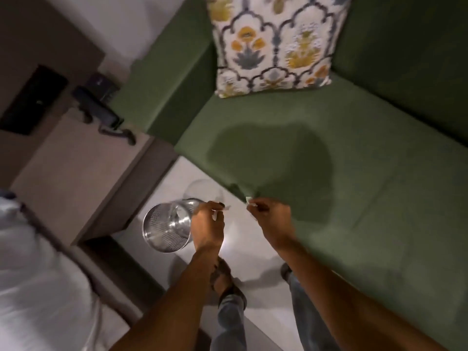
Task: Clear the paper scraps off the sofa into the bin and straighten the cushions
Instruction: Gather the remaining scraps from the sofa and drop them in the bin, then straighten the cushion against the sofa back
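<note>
The bin (166, 225), a shiny perforated metal one, hangs tilted above the pale floor (243, 239) just off the near edge of the green sofa (354, 173); its long axis runs from near left to far right, with the open mouth turned toward the near left and slightly up. Inside it only the bright holed wall shows clearly, and I cannot tell whether any paper lies in it. The left hand (206, 222) is wrapped around the bin's far end, fingers curled tight on it, with a small white paper scrap (215, 216) caught under them. The right hand (272, 219) sits just beside the sofa's front edge, thumb and forefinger pressed together on another small white scrap (249, 200) at the seam. At the far end of the seat a flowered cushion (273, 44) leans upright against the sofa back. To the left stands a brown side table (71, 173) carrying a dark telephone (98, 107).
</note>
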### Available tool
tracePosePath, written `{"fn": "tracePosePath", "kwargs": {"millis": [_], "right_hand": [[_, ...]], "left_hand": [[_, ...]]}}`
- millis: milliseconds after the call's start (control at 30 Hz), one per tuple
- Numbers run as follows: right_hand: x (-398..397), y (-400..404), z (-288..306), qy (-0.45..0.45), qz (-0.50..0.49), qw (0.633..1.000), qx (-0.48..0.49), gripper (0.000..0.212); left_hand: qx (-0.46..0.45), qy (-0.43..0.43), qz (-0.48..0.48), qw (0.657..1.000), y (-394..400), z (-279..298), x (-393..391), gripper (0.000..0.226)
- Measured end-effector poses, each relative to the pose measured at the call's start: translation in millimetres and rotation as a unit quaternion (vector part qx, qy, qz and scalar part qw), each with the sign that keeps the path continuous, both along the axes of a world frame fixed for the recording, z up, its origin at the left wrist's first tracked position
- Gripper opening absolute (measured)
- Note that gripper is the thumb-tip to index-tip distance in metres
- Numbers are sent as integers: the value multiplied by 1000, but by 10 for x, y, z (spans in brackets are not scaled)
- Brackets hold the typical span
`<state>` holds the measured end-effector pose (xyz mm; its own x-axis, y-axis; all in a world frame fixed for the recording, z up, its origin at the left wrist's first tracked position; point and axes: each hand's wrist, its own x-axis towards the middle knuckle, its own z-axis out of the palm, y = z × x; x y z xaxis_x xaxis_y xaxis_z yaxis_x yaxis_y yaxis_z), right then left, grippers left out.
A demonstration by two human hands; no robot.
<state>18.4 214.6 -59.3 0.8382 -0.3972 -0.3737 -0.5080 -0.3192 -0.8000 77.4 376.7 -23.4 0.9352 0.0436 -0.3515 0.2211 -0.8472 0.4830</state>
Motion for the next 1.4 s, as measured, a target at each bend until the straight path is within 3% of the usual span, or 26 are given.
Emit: {"fn": "tracePosePath", "kwargs": {"millis": [133, 233, 467, 533, 633, 700, 867, 1033, 1267, 1400], "right_hand": [[117, 920, -101, -3, 89, 996, 8, 4], [168, 1556, -220, -17, 154, 988, -7, 8], [366, 2736, -646, 38, 174, 984, 30, 13], [411, 2914, -768, 71, 179, 980, 46, 29], [428, 3103, -938, 112, 199, 972, 63, 72], [371, 3158, -1003, 116, 199, 972, 50, 82], [267, 3194, -972, 103, 210, 972, 24, 73], [378, 3022, -685, 79, 183, 980, 22, 72], [640, 2118, -123, 44, 134, 990, 5, 61], [872, 1422, 207, 37, 103, 994, -26, 60]], "left_hand": [[-6, 24, 101, 995, 880, -160, -50, 21], [-4, 30, 181, 983, 1442, -288, -97, 19], [-9, 19, 217, 976, 2558, -801, -120, 13], [-23, 27, 240, 970, 2745, -956, -120, 15], [-64, 48, 239, 968, 2926, -1161, -162, 28], [-76, 62, 230, 968, 2973, -1242, -189, 33], [-72, 56, 227, 969, 2977, -1257, -219, 33], [-53, 23, 150, 987, 2810, -1054, -121, 35], [-66, 15, 120, 990, 2011, -469, 190, 68], [-54, -12, 95, 994, 1336, -152, 480, 68]]}}
